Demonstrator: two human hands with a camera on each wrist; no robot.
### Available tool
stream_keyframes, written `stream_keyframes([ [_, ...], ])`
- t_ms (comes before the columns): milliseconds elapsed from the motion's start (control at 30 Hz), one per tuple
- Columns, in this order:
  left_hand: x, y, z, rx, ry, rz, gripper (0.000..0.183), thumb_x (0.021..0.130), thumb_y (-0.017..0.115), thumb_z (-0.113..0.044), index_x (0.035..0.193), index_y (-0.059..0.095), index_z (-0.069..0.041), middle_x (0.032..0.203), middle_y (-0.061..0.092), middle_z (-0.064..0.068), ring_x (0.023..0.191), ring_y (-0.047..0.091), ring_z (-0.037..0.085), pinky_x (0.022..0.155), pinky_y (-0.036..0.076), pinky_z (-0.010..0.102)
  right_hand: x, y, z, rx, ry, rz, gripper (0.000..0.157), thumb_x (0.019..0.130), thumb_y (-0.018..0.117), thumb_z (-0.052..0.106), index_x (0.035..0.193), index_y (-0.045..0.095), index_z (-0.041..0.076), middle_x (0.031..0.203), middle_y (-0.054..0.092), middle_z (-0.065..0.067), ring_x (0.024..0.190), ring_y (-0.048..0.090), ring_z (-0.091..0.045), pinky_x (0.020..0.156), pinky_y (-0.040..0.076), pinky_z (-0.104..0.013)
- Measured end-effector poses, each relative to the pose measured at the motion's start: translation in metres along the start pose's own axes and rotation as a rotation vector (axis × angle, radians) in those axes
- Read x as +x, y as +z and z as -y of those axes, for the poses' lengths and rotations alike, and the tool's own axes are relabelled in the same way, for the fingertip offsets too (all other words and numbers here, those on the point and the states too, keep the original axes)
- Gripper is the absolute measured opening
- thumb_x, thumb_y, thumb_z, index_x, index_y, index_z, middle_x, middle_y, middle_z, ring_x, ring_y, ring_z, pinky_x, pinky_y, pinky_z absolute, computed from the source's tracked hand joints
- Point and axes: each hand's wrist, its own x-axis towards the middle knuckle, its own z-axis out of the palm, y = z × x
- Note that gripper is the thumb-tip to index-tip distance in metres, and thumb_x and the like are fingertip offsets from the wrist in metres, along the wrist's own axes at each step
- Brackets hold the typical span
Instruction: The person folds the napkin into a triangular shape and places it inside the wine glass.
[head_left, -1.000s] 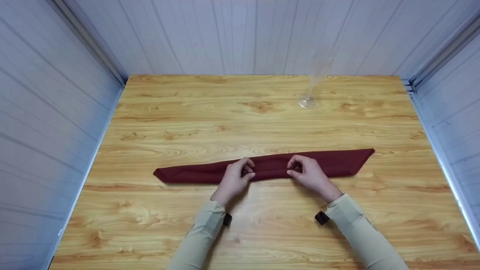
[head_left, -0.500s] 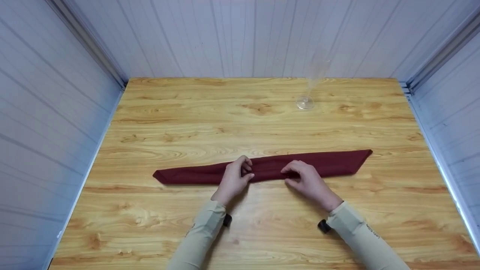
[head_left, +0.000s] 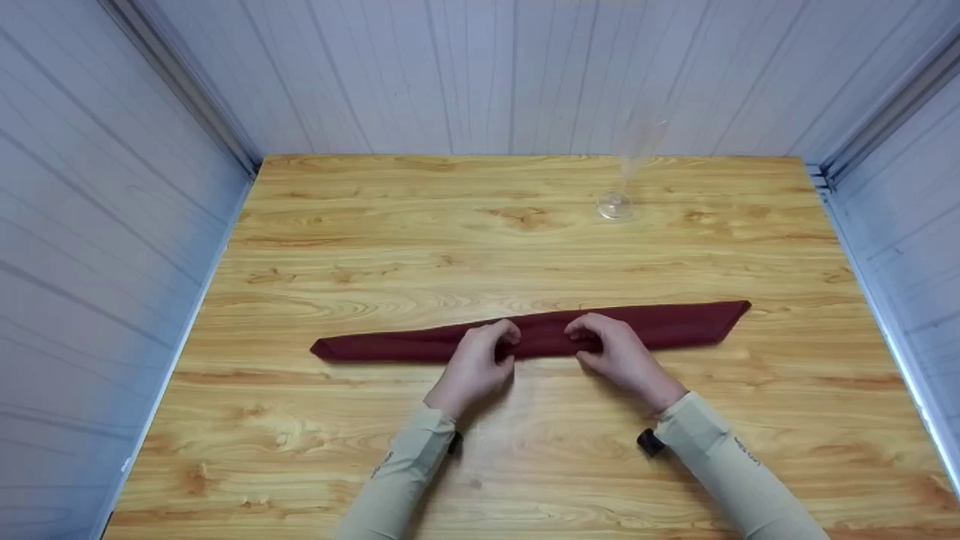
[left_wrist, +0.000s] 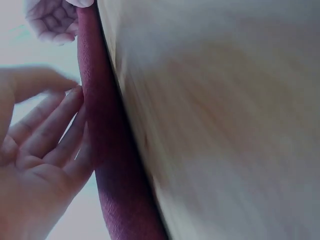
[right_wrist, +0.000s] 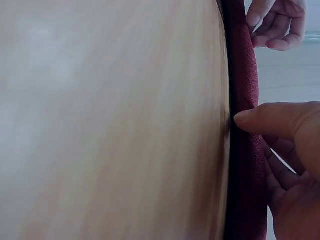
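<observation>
A dark red cloth [head_left: 541, 337], folded into a long strip with slanted ends, lies across the table in the head view. My left hand [head_left: 474, 365] is at its near edge, left of the middle, with thumb and fingers apart in a loose curve. Right of the middle, my right hand [head_left: 624, 361] takes a similar shape, its fingers over the strip and its thumb by the near edge. In the right wrist view the thumb [right_wrist: 270, 119] touches the cloth's rounded edge. The left wrist view has the fingertips [left_wrist: 75, 95] right at the cloth [left_wrist: 107, 135].
A clear stemmed flute glass [head_left: 616, 205] stands on the wooden table [head_left: 375, 247] toward the back right. Pale panelled walls [head_left: 480, 75] enclose the back and both sides. A small black device [head_left: 650, 442] sits at the right wrist.
Both hands pinched the cloth a second ago; thumbs and fingers have since come apart, the right hand first. The strip looks slightly narrower, its near edge a little farther back.
</observation>
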Motion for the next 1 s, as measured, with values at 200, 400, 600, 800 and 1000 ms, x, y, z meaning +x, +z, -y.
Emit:
stream_keyframes([
  [200, 0.002, 0.0, 0.001, 0.069, 0.007, 0.03, 0.034, 0.077, 0.071, 0.011, 0.106, 0.061, -0.003, 0.099, 0.066, 0.006, 0.098, 0.06, 0.016, 0.088, 0.048, 0.029, 0.001, 0.0, 0.0, -0.043, 0.017, -0.004, 0.033, 0.078, 0.073, -0.005, 0.108, 0.066, 0.006, 0.103, 0.066, 0.0, 0.099, 0.061, -0.013, 0.09, 0.048, -0.033],
  [400, 0.006, 0.0, 0.005, 0.079, 0.023, -0.001, 0.029, 0.081, 0.067, 0.012, 0.104, 0.061, -0.002, 0.097, 0.067, 0.007, 0.095, 0.062, 0.016, 0.086, 0.049, 0.029, 0.005, -0.003, -0.001, -0.047, 0.012, 0.008, 0.028, 0.082, 0.071, -0.003, 0.109, 0.066, 0.005, 0.102, 0.067, -0.001, 0.099, 0.062, -0.014, 0.089, 0.049, -0.033],
  [600, 0.01, -0.002, 0.01, 0.001, -0.048, 0.016, 0.024, 0.086, 0.065, 0.007, 0.107, 0.06, -0.004, 0.098, 0.067, 0.005, 0.095, 0.062, 0.015, 0.085, 0.049, 0.028, 0.012, -0.01, -0.004, 0.044, 0.041, 0.038, 0.021, 0.085, 0.069, -0.002, 0.105, 0.066, 0.004, 0.098, 0.068, -0.001, 0.093, 0.064, -0.015, 0.084, 0.051, -0.034],
  [800, 0.014, -0.006, 0.015, -0.136, -0.129, 0.008, 0.021, 0.087, 0.063, 0.009, 0.104, 0.059, -0.002, 0.097, 0.067, 0.009, 0.09, 0.064, 0.016, 0.08, 0.051, 0.027, 0.018, -0.012, -0.006, 0.109, 0.15, 0.031, 0.015, 0.087, 0.067, -0.001, 0.101, 0.064, 0.003, 0.096, 0.068, -0.004, 0.093, 0.064, -0.018, 0.085, 0.051, -0.034],
  [1000, 0.02, -0.008, 0.015, -0.221, -0.247, -0.027, 0.022, 0.085, 0.065, 0.011, 0.103, 0.058, 0.0, 0.09, 0.065, 0.012, 0.081, 0.063, 0.018, 0.074, 0.053, 0.026, 0.024, -0.01, -0.003, 0.136, 0.249, 0.002, 0.015, 0.087, 0.068, -0.001, 0.1, 0.063, 0.004, 0.094, 0.066, -0.004, 0.09, 0.062, -0.019, 0.082, 0.05, -0.036],
])
